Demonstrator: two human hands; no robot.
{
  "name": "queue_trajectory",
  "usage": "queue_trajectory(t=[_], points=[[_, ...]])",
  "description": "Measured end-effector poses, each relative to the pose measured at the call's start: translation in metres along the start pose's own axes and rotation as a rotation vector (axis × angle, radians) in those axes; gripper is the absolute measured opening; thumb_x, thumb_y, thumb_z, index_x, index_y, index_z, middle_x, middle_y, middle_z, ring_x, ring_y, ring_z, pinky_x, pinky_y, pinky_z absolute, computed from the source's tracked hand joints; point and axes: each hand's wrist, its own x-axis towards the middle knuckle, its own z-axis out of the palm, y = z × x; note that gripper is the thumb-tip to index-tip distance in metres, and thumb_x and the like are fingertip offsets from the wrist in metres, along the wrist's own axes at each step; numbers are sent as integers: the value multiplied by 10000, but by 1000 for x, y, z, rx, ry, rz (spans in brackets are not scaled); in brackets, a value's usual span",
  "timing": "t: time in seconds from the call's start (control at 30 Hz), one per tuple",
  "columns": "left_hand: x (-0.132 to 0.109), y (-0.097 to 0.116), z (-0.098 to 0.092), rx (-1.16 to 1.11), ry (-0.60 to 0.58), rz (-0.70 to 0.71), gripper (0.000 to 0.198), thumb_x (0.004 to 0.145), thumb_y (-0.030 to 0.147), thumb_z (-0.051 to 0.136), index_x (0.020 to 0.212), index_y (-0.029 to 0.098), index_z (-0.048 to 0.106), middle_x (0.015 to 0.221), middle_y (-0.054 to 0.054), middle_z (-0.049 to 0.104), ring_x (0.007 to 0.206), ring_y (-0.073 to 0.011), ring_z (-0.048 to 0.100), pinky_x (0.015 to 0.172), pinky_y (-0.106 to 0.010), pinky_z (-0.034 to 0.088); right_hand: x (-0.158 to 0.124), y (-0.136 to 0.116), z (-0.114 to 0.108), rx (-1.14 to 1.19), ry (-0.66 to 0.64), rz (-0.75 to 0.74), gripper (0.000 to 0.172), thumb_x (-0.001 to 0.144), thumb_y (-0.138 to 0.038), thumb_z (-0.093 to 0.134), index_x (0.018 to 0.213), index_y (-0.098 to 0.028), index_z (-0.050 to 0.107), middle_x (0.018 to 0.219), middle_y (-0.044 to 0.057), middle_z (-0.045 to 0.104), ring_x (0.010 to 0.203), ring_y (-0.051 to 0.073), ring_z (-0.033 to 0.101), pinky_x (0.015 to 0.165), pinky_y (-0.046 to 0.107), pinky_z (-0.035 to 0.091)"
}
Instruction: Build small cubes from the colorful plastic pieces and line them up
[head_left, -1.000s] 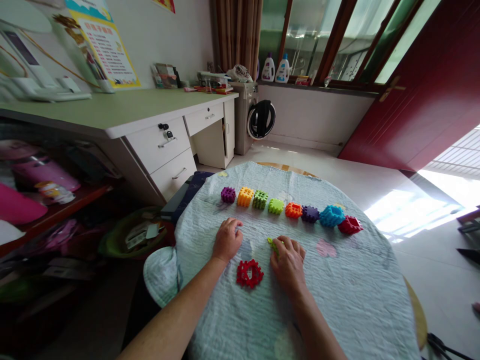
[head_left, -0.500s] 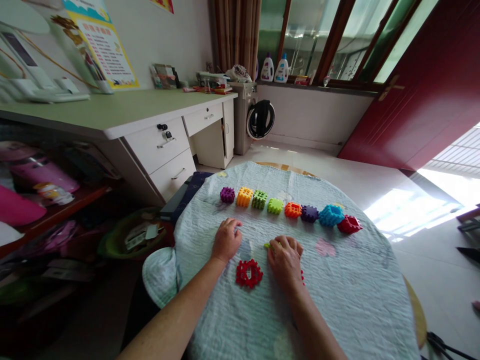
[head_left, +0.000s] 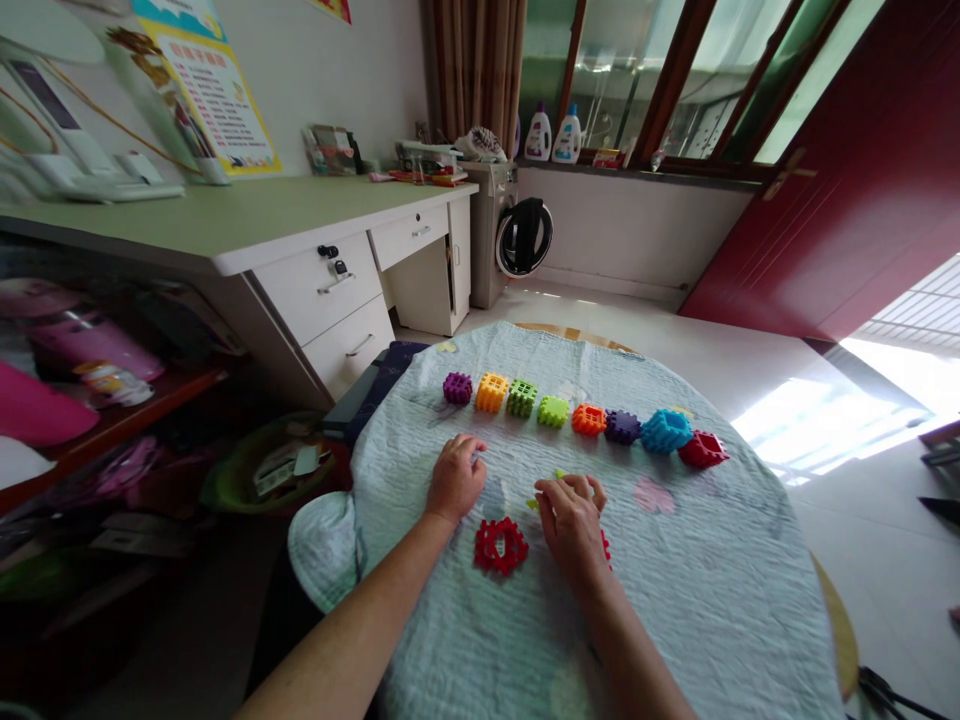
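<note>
My left hand (head_left: 456, 480) rests on the cloth-covered table, its fingers loosely bent and holding nothing. A red notched building piece (head_left: 501, 547) with a hole in its middle lies flat between my hands. My right hand (head_left: 571, 515) has its fingers bent down over a yellow-green building piece (head_left: 533, 503), mostly hidden beneath them. Beside the right wrist, the edge of another red piece (head_left: 606, 549) shows. Beyond both hands stands a row of notched blocks, among them a purple block (head_left: 457, 388), a lime block (head_left: 553, 411) and a blue block (head_left: 666, 430).
The round table wears a pale patterned cloth (head_left: 675, 600). At the row's right end sits a red block (head_left: 703, 449). A white desk (head_left: 322, 300) stands to the left, with a green basket (head_left: 225, 480) on the floor. Farther back is a washing machine (head_left: 491, 240) with its door open.
The right hand's fingers have lifted and shifted slightly, so more of the yellow-green piece shows. My left hand stays in place. The whole view has moved a little.
</note>
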Motion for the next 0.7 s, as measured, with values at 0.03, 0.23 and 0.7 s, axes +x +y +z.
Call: queue_trajectory(t=[0.03,0.23,0.7], points=[[0,0,0,-1,-1,-2,236,728,50,482,876,193,596,945,-64,622,961,-221,572,922,-372,467,-1,1,2,-6,-17,-1,146,929,-212,520,951,-262,656,828,-12,700,922,191,533,1053,446,177],[0,2,-1,-3,-5,-10,242,723,48,486,874,197,602,942,-60,620,963,-220,573,917,-367,469,-3,12,5,-108,135,54,286,884,-235,530,1152,-259,627,1255,73,597,1144,257,471,1037,469,230],[0,2,-1,-2,6,3,248,717,41,485,861,195,615,930,-64,628,941,-215,577,904,-375,475,-8,40,-3,-199,13,244,249,883,-276,508,1047,-233,691,1007,65,676,926,232,529,824,370,307]])
